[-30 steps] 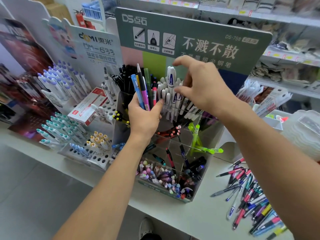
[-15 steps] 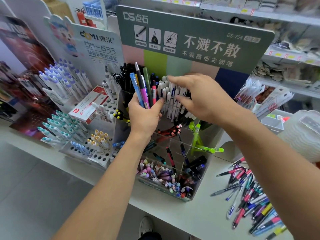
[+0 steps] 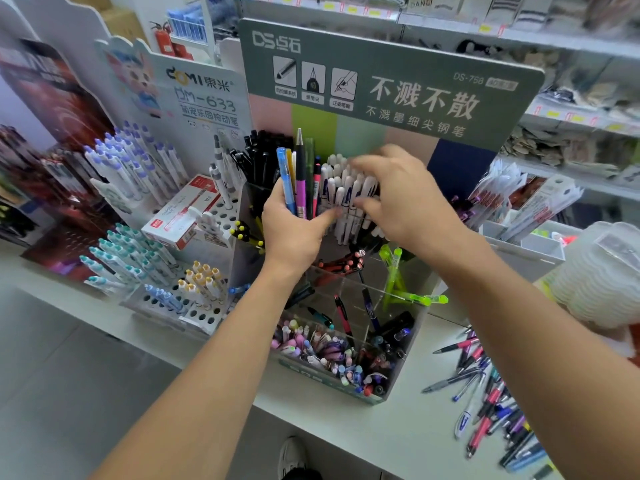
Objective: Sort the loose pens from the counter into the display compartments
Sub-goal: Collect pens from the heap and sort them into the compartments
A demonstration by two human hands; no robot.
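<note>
Since the earlier frame my right hand (image 3: pixel 401 202) is coming down from above the white pens (image 3: pixel 343 192) and is now resting among their caps, fingers spread and blurred with motion; I cannot tell whether it is pinching any one pen. The white pens are standing upright in a back compartment of the clear acrylic display (image 3: pixel 346 306), which is sitting near the front edge of the bench (image 3: pixel 398 427).

My left hand (image 3: pixel 294 230) is closed around a bundle of pens (image 3: pixel 298 178), holding them upright just left of the white pens: a blue one, a yellow one, a purple-and-black one, a green one and a pink one are showing above the fist. Its thumb is reaching toward the white pens.

Lower in the display, red-and-black pens (image 3: pixel 341 265) are lying in a middle compartment, green highlighters (image 3: pixel 398 282) are leaning at the right side, and pastel-capped pens (image 3: pixel 311 344) are filling the front-left compartment. Black pens (image 3: pixel 259 157) are standing in the back-left compartment.

The loose pens (image 3: pixel 491 403) are lying heaped on the bench toward its right front edge, well apart from both hands. A white rack of blue-capped and teal-capped pens (image 3: pixel 131 216) is standing on the bench to the left of the display.
</note>
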